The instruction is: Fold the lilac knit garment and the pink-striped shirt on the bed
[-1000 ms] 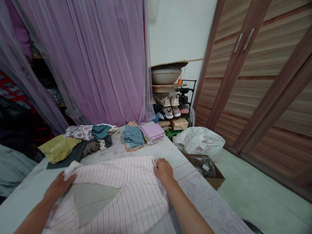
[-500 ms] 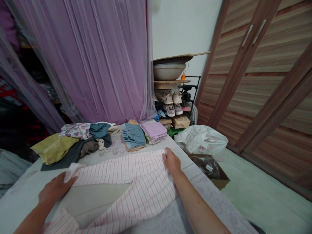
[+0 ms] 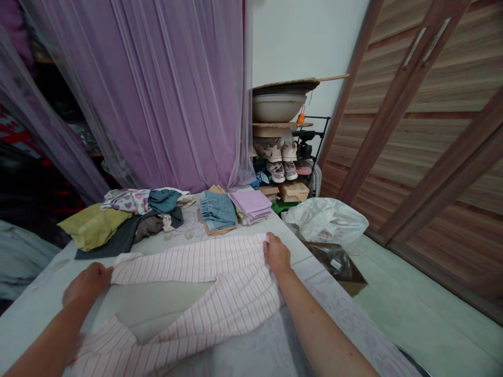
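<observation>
White trousers with pink stripes (image 3: 236,283) lie spread on the bed (image 3: 330,309), waist to the right and the two legs stretching left. My left hand (image 3: 87,284) is closed on the hem of the far leg. At the far corner of the waistband, my right hand (image 3: 277,253) pinches the cloth. The near leg bends toward me, its end partly hidden behind my left forearm. Beyond the trousers lie a folded denim garment (image 3: 217,211) and a folded lilac cloth (image 3: 251,204) on a small stack.
A loose heap with a yellow-green garment (image 3: 94,228) lies at the bed's far left. Past the right edge are a white plastic bag (image 3: 330,220), an open cardboard box (image 3: 353,283) and a shoe rack (image 3: 326,131). A purple curtain (image 3: 176,94) hangs behind; a wooden wardrobe (image 3: 416,131) stands right.
My left hand has closed its fingers on the far leg's hem and drawn it slightly left. My right hand keeps its hold at the waistband. The view has shifted a little.
</observation>
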Demonstrator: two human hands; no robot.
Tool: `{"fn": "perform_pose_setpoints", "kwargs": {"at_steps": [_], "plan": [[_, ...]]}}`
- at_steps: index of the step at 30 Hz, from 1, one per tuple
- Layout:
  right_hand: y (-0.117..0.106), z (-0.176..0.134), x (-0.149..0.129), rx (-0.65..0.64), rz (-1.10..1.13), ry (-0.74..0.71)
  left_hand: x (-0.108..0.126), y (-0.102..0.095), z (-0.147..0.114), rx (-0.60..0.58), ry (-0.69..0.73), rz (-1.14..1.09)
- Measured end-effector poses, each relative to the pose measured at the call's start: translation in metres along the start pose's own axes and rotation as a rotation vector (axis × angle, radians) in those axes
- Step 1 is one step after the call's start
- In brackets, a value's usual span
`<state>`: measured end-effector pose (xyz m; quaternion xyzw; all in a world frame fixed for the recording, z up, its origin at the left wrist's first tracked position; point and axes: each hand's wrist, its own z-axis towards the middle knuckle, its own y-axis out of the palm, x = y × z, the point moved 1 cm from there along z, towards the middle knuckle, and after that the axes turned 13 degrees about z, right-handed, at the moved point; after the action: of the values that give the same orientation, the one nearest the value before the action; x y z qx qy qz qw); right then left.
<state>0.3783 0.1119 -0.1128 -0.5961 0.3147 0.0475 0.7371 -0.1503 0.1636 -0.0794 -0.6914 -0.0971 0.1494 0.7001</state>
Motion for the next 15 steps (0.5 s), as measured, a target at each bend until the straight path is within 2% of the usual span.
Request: {"fn": "perform_pose_setpoints", "kwargs": {"at_steps": [2, 4, 7, 9, 12, 15], "plan": [[-0.001, 0.001, 0.001, 0.012, 0.018, 0.007, 0.004, -0.007, -0.015, -0.078, -0.032, -0.034], [-0.005, 0.001, 0.003, 0.001, 0.078, 0.014, 0.007, -0.011, -0.031, -0.073, 0.059, -0.118], [-0.014, -0.003, 0.009, -0.084, 0.192, 0.021, 0.003, -0.008, -0.058, -0.052, 0.217, -0.252], [-0.02, -0.011, 0.015, -0.141, 0.215, 0.02, -0.003, -0.004, -0.078, -0.165, 0.331, -0.322], [-0.027, -0.031, 0.027, -0.158, 0.165, 0.027, -0.017, 0.001, -0.106, -0.347, 0.48, -0.351], [-0.029, -0.055, 0.041, -0.163, 0.092, 0.061, -0.029, -0.001, -0.122, -0.345, 0.529, -0.299]]}}
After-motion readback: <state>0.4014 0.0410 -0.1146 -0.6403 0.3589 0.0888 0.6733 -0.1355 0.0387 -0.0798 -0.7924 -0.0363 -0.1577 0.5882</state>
